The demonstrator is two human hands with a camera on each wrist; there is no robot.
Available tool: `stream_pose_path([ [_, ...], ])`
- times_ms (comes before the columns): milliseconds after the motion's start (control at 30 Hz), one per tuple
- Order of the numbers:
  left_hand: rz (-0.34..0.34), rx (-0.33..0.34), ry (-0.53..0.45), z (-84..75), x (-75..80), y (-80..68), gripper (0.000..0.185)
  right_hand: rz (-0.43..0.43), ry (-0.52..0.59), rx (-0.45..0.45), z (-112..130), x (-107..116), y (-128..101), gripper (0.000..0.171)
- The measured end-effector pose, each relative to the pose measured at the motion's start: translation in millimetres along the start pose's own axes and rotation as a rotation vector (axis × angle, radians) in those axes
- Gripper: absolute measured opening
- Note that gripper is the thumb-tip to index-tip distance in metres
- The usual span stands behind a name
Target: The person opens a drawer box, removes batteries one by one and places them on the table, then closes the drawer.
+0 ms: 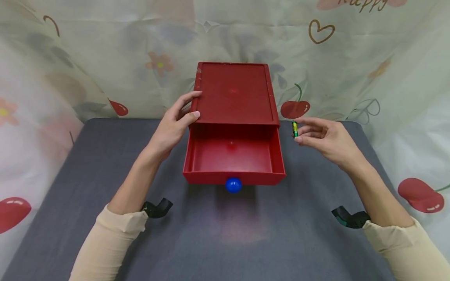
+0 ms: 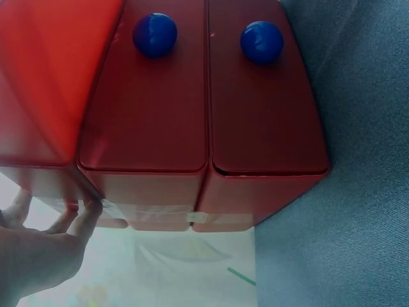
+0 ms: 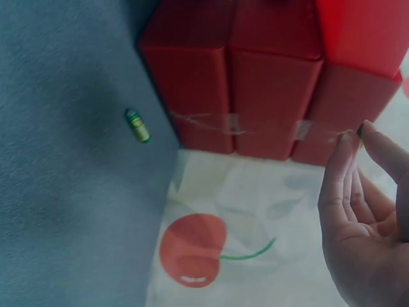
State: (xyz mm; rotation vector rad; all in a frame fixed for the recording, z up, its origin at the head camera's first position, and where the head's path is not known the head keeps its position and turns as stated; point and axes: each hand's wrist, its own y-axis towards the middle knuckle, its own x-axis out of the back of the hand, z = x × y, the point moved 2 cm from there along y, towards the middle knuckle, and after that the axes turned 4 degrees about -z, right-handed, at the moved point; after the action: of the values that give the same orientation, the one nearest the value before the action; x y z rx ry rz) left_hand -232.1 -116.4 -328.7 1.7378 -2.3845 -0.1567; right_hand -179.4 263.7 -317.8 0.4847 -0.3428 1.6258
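Observation:
A red drawer cabinet (image 1: 233, 93) stands at the back of the grey mat (image 1: 225, 234). Its top drawer (image 1: 233, 158), with a blue knob (image 1: 233, 185), is pulled out and holds nothing. My left hand (image 1: 195, 103) holds the cabinet's top left edge, thumb on the front rim and fingers on the lid. Just right of the drawer, my right hand (image 1: 296, 132) pinches a small green battery (image 1: 294, 128) above the mat. In the left wrist view two lower drawers show blue knobs (image 2: 154, 34). A second green battery (image 3: 137, 125) lies on the mat beside the cabinet.
A cherry-and-flower printed cloth (image 1: 105, 58) hangs behind and round the mat. Black wrist straps (image 1: 157, 208) sit on both forearms. Strips of clear tape (image 3: 211, 121) run across the cabinet's side.

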Motion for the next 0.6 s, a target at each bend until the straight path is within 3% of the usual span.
stream_pose_path([
  [600, -0.001, 0.001, 0.004, -0.4, 0.7, -0.4, 0.050, 0.016, 0.017, -0.017, -50.8, -4.8, 21.6, 0.047],
])
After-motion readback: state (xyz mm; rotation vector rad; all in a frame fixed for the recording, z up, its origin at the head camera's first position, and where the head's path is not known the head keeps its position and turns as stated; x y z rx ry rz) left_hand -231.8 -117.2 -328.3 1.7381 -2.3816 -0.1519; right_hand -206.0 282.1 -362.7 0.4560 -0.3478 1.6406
